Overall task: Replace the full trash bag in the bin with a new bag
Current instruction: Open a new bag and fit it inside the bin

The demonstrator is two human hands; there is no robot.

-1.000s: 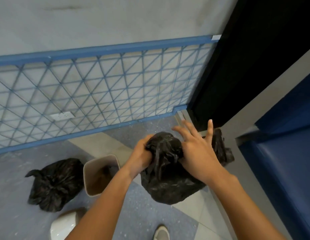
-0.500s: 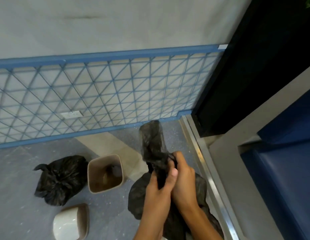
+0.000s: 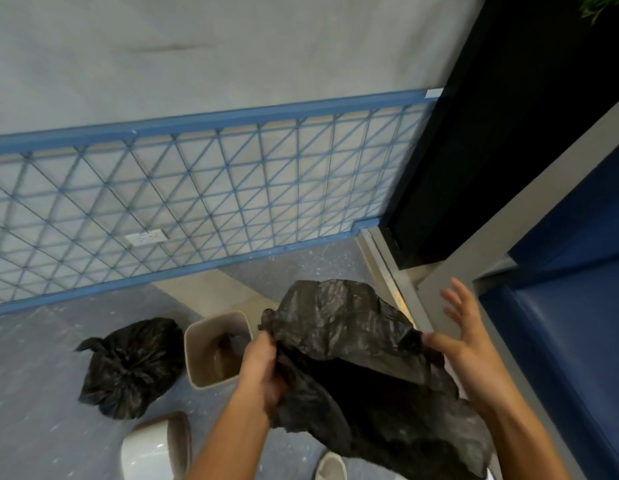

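The new bag [image 3: 353, 344], which half a second ago was a twisted rope of black plastic bunched between both fists, has been pulled apart into a wide, crumpled sheet with a dark hollow showing at its middle; that looks like the mouth coming open, so the step in hand is probably spreading the liner before it goes into the bin. It hangs in the air in front of the person, just right of the bin and above the floor. The left hand [image 3: 263, 372] has its grip curled tight on the bag's left edge. The right hand [image 3: 470, 351] has let its grip spread: the fingers are fanned and straight, and only the thumb side seems to touch the plastic's right edge, though whether it pinches there is hard to tell. The bin [image 3: 197, 344] stands unlined on the floor, with something dark in its bottom. The full bag [image 3: 131, 367], knotted, lies just left of it.
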